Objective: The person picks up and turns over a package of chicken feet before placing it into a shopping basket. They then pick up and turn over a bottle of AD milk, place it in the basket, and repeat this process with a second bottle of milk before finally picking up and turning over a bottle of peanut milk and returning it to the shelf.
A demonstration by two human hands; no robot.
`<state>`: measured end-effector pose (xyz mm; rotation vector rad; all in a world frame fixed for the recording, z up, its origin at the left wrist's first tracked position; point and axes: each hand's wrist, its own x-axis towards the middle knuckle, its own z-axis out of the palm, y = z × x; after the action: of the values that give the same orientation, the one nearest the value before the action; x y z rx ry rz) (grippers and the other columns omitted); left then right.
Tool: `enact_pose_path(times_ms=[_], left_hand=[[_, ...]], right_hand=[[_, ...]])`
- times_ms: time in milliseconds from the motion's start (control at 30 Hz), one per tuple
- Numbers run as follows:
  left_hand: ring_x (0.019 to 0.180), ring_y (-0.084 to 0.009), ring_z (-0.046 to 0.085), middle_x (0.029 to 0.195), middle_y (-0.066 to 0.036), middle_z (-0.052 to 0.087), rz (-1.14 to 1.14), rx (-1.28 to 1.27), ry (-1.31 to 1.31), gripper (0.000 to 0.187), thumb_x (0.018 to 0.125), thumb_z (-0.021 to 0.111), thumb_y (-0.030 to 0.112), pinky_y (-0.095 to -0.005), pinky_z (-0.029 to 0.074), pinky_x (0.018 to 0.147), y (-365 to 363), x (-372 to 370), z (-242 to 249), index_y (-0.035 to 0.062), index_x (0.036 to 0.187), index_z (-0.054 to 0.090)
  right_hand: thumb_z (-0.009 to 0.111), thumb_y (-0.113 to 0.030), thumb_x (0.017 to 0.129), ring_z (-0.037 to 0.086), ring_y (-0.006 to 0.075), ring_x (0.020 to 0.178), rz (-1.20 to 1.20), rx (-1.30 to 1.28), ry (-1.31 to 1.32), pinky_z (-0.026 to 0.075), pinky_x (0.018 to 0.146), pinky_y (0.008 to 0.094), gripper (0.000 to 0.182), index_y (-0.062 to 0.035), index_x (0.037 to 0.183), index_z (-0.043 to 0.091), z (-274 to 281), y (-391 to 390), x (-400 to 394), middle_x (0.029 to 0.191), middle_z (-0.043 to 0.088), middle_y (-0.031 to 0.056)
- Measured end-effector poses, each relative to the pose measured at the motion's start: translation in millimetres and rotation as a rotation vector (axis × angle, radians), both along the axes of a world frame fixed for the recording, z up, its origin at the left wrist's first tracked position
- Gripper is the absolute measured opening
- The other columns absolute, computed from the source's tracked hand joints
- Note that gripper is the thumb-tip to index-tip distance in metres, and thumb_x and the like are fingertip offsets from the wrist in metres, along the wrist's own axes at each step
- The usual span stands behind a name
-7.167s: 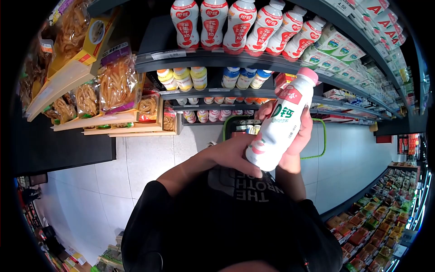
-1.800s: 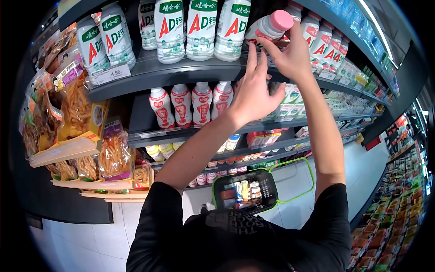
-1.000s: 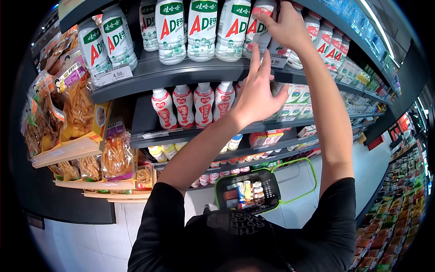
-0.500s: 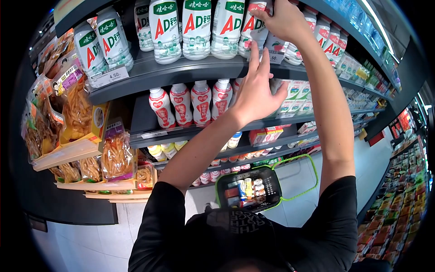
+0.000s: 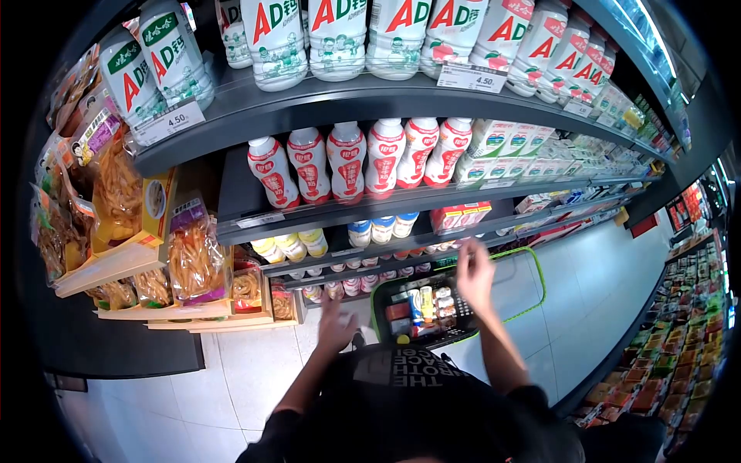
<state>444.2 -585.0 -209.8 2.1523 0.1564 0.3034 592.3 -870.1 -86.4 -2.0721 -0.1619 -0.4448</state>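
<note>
My left hand point(image 5: 337, 324) hangs low in front of my body, left of the black basket with a green rim point(image 5: 376, 302); its fingers are spread and hold nothing. Above the basket's right side is my right hand point(image 5: 475, 272), its fingers bent together and blurred, so whatever is between them cannot be made out. Inside the basket lie several small bottles and packs point(image 5: 426, 305). Red and white bottles point(image 5: 347, 163) stand on the middle shelf. Large white AD bottles point(image 5: 337, 38) line the top shelf, behind a 4.50 price tag point(image 5: 472, 78).
Bagged snacks point(image 5: 197, 258) fill wooden-edged tiers on the left. Small cartons point(image 5: 502, 150) and a red boxed pack point(image 5: 461, 217) sit on the lower shelves. Pale floor tiles point(image 5: 540, 324) surround the basket. Another stocked display point(image 5: 664, 332) runs along the right side.
Both my hands have come down from the top shelf to waist height. The view has shifted, and the middle shelf's bottles and the 4.50 tag now show unblocked.
</note>
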Motion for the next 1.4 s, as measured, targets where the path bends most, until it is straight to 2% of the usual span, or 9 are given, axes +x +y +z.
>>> enact_pose_path(times_ms=[67,267,367,433,500,633,1033,1167,1400], left_hand=[[0.093,-0.0303,0.069,0.142,-0.031,0.04,0.152,-0.082,0.246,0.063,0.081,0.071,0.016,-0.0371,0.057,0.074,28,-45,-21,-0.0047,0.135,0.046],[0.084,-0.026,0.071,0.105,-0.017,0.068,0.045,-0.065,0.23,0.039,0.084,0.067,0.015,-0.0336,0.056,0.073,49,-26,-17,-0.0018,0.119,0.061],[0.085,-0.0262,0.069,0.099,-0.015,0.068,-0.169,0.076,0.01,0.033,0.084,0.066,0.015,-0.0339,0.055,0.07,24,26,13,0.0019,0.115,0.064],[0.078,-0.0257,0.068,0.09,-0.013,0.067,-0.31,0.089,-0.043,0.023,0.084,0.067,0.015,-0.0343,0.054,0.065,1,51,58,0.0035,0.104,0.066],[0.068,-0.0251,0.066,0.077,-0.01,0.065,-0.435,0.066,-0.072,0.012,0.084,0.068,0.014,-0.0353,0.051,0.059,-21,63,80,0.0044,0.089,0.067],[0.053,-0.0263,0.058,0.062,-0.008,0.058,-0.576,-0.002,-0.154,0.021,0.08,0.072,0.017,-0.0359,0.044,0.049,-57,52,86,0.0055,0.066,0.059],[0.044,-0.0224,0.049,0.052,-0.012,0.052,-0.21,-0.102,0.192,0.03,0.08,0.074,0.017,-0.0334,0.039,0.045,-70,-29,49,0.0012,0.062,0.056],[0.042,-0.0206,0.046,0.05,-0.01,0.05,-0.11,-0.021,0.144,0.032,0.081,0.074,0.015,-0.0312,0.037,0.044,-76,-23,55,0.0014,0.06,0.055],[0.044,-0.0234,0.049,0.053,-0.011,0.052,-0.099,-0.064,0.251,0.033,0.082,0.073,0.017,-0.0331,0.038,0.044,-126,-34,28,0.0029,0.059,0.054]], right_hand=[[0.061,-0.009,0.091,0.065,0.0259,0.066,-0.098,-0.256,-0.14,0.051,0.061,0.0366,0.009,-0.0025,0.098,0.061,-146,-41,-38,0.079,0.065,0.0146],[0.061,-0.014,0.079,0.066,0.0351,0.095,-0.251,-0.47,0.99,0.052,0.084,0.0438,0.026,-0.0054,0.103,0.068,-300,-101,-212,0.095,0.07,0.0187],[0.054,-0.022,0.076,0.07,0.0278,0.071,0.049,-0.831,1.31,0.056,0.069,0.0422,0.027,-0.0157,0.055,0.07,-403,-150,-227,0.071,0.07,0.0103],[0.049,-0.023,0.081,0.068,0.0358,0.08,0.391,-1.018,1.18,0.054,0.074,0.0463,0.027,-0.0099,0.074,0.072,-333,-116,-191,0.085,0.07,0.0181],[0.047,-0.034,0.086,0.065,0.0418,0.084,-0.094,-0.584,0.887,0.052,0.078,0.0482,0.037,-0.0053,0.088,0.071,-337,-98,-185,0.091,0.069,0.0202],[0.061,-0.029,0.089,0.068,0.0209,0.066,-0.075,-0.158,0.856,0.053,0.058,0.0349,0.031,-0.0026,0.103,0.069,-295,-52,-150,0.083,0.071,0.0094],[0.053,-0.035,0.083,0.065,0.0359,0.095,0.104,-0.347,1.198,0.051,0.088,0.0415,0.034,-0.0109,0.093,0.075,-321,-102,-200,0.095,0.071,0.0154],[0.053,-0.025,0.081,0.066,0.0221,0.052,0.009,-0.063,1.401,0.053,0.052,0.0324,0.031,-0.0001,0.077,0.071,-346,-136,-204,0.067,0.068,0.0121],[0.054,-0.027,0.081,0.07,0.0253,0.067,0.208,-0.375,1.396,0.055,0.065,0.0363,0.028,-0.0044,0.075,0.069,-415,-161,-170,0.072,0.07,0.0123]])
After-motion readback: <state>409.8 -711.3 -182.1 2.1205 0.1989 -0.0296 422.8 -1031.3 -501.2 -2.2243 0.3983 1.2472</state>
